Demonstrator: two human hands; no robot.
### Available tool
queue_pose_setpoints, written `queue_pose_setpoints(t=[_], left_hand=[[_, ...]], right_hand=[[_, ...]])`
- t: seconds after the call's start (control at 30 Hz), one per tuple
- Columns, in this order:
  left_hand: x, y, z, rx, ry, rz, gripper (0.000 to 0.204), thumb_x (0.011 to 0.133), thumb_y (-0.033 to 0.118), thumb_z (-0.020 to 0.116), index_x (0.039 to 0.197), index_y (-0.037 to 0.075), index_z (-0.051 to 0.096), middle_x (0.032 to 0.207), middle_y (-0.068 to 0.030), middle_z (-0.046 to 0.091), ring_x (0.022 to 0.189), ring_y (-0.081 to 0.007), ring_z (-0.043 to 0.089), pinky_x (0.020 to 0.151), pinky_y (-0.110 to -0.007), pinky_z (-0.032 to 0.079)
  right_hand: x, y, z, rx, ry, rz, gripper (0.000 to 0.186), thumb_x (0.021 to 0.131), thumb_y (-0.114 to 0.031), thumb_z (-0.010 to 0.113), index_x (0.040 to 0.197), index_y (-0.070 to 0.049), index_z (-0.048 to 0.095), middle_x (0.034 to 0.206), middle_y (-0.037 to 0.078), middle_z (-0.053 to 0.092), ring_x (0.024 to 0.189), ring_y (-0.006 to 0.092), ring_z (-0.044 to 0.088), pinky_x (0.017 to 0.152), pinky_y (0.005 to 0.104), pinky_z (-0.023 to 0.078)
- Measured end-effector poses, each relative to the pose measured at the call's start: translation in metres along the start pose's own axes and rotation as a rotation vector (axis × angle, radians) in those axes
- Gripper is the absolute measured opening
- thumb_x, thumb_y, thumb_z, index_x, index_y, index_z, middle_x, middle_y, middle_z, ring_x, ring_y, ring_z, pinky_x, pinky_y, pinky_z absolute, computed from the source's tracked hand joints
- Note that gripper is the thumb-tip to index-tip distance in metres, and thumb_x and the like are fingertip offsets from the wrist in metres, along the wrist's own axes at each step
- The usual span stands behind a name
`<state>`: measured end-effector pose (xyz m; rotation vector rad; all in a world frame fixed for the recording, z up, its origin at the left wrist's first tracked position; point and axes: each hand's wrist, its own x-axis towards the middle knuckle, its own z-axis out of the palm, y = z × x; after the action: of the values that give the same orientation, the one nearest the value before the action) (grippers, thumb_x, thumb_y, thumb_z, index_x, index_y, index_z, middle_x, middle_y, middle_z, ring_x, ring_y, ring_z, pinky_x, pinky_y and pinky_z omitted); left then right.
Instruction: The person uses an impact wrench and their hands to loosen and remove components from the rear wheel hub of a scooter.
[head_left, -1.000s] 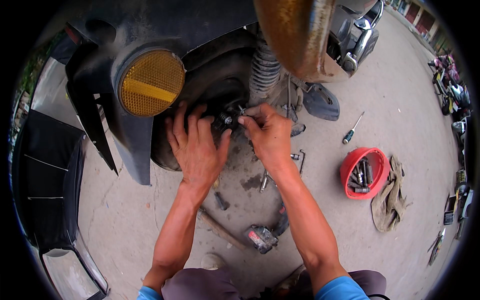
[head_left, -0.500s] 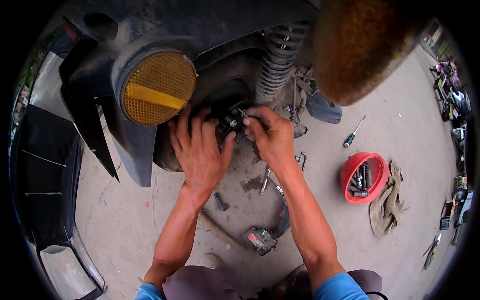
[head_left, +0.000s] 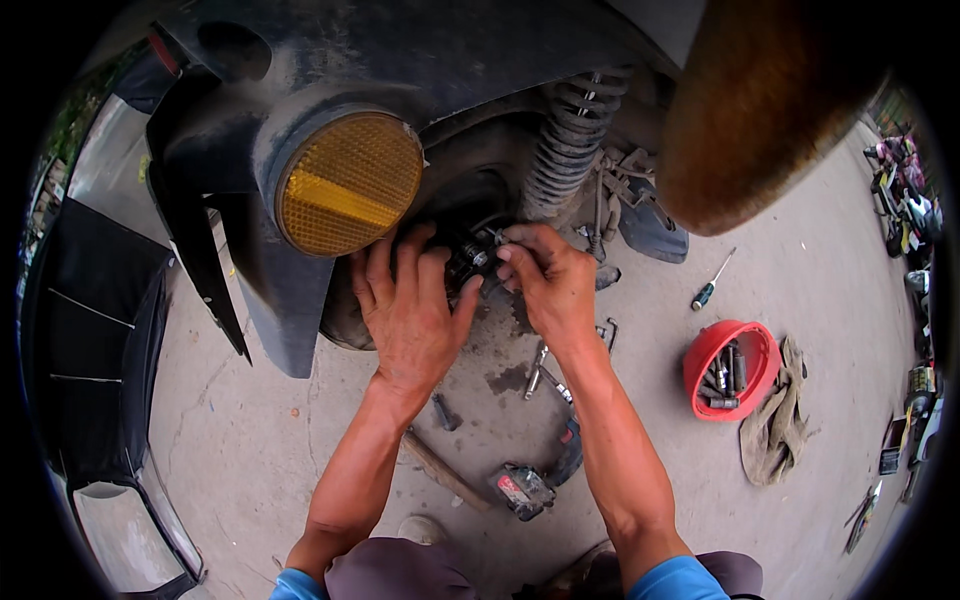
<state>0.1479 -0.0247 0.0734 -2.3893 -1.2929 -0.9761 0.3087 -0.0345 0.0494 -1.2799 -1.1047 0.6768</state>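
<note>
My left hand [head_left: 415,320] lies with its fingers spread against the dark wheel [head_left: 345,315] of a motorcycle or scooter, just below a round amber reflector [head_left: 350,185]. Between my two hands shows a black hub part with a shiny metal end [head_left: 478,257]. My right hand [head_left: 555,285] is closed in a pinch at the right side of that part. What its fingertips hold is too small and partly covered to make out. A coil spring shock absorber [head_left: 573,145] rises just above my right hand.
Below my hands, a cordless power tool [head_left: 525,490], a wooden handle [head_left: 445,470], a socket [head_left: 446,412] and a metal wrench [head_left: 536,372] lie on the concrete. To the right are a screwdriver [head_left: 712,282], a red bowl [head_left: 692,375] of sockets and a grey cloth [head_left: 770,445].
The whole scene has shifted slightly right and down in the picture as my head moved. Both hands stay at the hub, the right one still pinching.
</note>
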Motion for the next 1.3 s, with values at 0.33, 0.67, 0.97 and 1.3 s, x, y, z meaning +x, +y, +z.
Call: queue_pose_setpoints(t=[0.33, 0.67, 0.97, 1.3], left_hand=[[-0.001, -0.001, 0.0, 0.0, -0.017, 0.0, 0.043, 0.078, 0.027, 0.077, 0.109, 0.007, 0.055, 0.132, -0.009, 0.052, 0.139, -0.0383, 0.031, 0.111, -0.063, 0.02], [0.0, -0.001, -0.001, -0.009, -0.009, 0.014, 0.044, 0.077, 0.026, 0.078, 0.109, 0.006, 0.055, 0.131, -0.0095, 0.052, 0.138, -0.0383, 0.031, 0.111, -0.063, 0.02], [0.0, 0.002, -0.002, -0.028, -0.012, 0.003, 0.045, 0.076, 0.024, 0.079, 0.109, 0.005, 0.055, 0.131, -0.0099, 0.052, 0.137, -0.0388, 0.032, 0.111, -0.063, 0.021], [0.001, 0.002, -0.003, -0.024, -0.009, 0.0, 0.044, 0.076, 0.025, 0.08, 0.108, 0.005, 0.056, 0.129, -0.0093, 0.054, 0.137, -0.0383, 0.033, 0.111, -0.062, 0.021]], right_hand=[[0.001, -0.005, -0.003, -0.135, -0.022, -0.156, 0.017, 0.089, 0.004, 0.064, 0.106, 0.002, 0.065, 0.082, 0.008, 0.07, 0.068, 0.0112, 0.067, 0.06, 0.0251, 0.053], [0.009, -0.014, -0.016, -0.369, -0.141, -0.288, 0.019, 0.083, 0.001, 0.069, 0.102, 0.001, 0.064, 0.082, 0.016, 0.068, 0.069, 0.022, 0.068, 0.064, 0.0325, 0.051], [0.012, -0.009, -0.015, -0.355, -0.183, -0.207, 0.018, 0.084, 0.003, 0.067, 0.102, 0.001, 0.064, 0.077, 0.014, 0.068, 0.065, 0.0186, 0.066, 0.063, 0.0317, 0.052], [0.012, -0.013, -0.013, -0.283, -0.17, -0.185, 0.016, 0.087, 0.003, 0.064, 0.103, 0.003, 0.063, 0.072, 0.011, 0.066, 0.063, 0.0143, 0.065, 0.061, 0.029, 0.052]])
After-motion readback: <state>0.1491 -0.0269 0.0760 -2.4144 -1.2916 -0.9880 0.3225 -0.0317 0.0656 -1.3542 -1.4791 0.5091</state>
